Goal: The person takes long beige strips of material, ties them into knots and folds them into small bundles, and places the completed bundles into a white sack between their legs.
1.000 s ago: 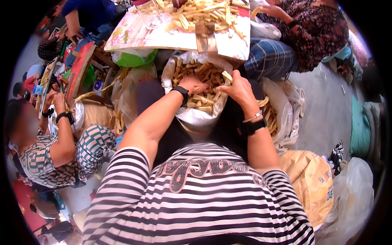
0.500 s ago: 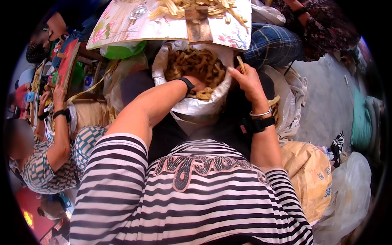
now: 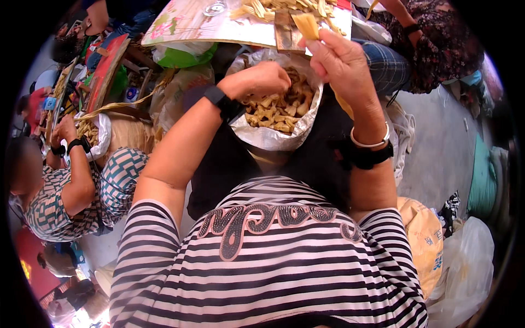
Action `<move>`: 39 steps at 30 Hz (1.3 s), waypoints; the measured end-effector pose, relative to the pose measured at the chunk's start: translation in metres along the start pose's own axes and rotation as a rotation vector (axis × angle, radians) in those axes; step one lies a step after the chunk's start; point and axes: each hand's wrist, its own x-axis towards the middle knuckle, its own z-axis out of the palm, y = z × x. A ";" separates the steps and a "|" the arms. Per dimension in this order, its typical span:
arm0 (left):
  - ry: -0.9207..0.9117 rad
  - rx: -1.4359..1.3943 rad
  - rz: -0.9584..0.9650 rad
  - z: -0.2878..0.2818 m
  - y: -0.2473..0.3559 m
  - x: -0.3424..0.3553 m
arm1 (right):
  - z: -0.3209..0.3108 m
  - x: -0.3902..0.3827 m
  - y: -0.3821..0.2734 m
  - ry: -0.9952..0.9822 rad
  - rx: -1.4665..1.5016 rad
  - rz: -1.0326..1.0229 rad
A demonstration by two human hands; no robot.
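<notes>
My left hand [image 3: 258,81] is over the upper left of an open white sack [image 3: 273,140] of brown, crinkled dried pieces [image 3: 276,115]. Its fingers are curled downward; whatever they may hold is hidden. My right hand [image 3: 342,65] is raised above the sack's right rim, gripping a pale yellow dried strip [image 3: 305,27] between thumb and fingers, near the front edge of the floral board [image 3: 191,30]. A brown wooden block [image 3: 286,39] lies on that board, with a pile of similar yellow strips [image 3: 257,11] behind it.
Co-workers sit at the left [image 3: 76,186] and upper right [image 3: 432,49]. A red board [image 3: 109,65] and sacks are on the left. A paper sack [image 3: 421,229] and clear plastic bag [image 3: 462,273] lie beside me at right. Green bundles [image 3: 478,180] stand at far right.
My left hand has risen out of the sack's contents to near its rim. My right hand has lifted up toward the board with the yellow strip in it.
</notes>
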 end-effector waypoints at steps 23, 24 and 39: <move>0.581 -1.591 0.525 0.016 0.017 -0.038 | 0.052 -0.020 0.028 -0.362 0.540 0.438; 0.582 -1.763 0.490 0.007 0.025 -0.043 | 0.050 -0.020 0.025 -0.360 0.370 0.354; 0.816 -0.665 0.461 0.044 0.030 -0.073 | 0.055 -0.031 -0.015 -0.052 -0.150 0.025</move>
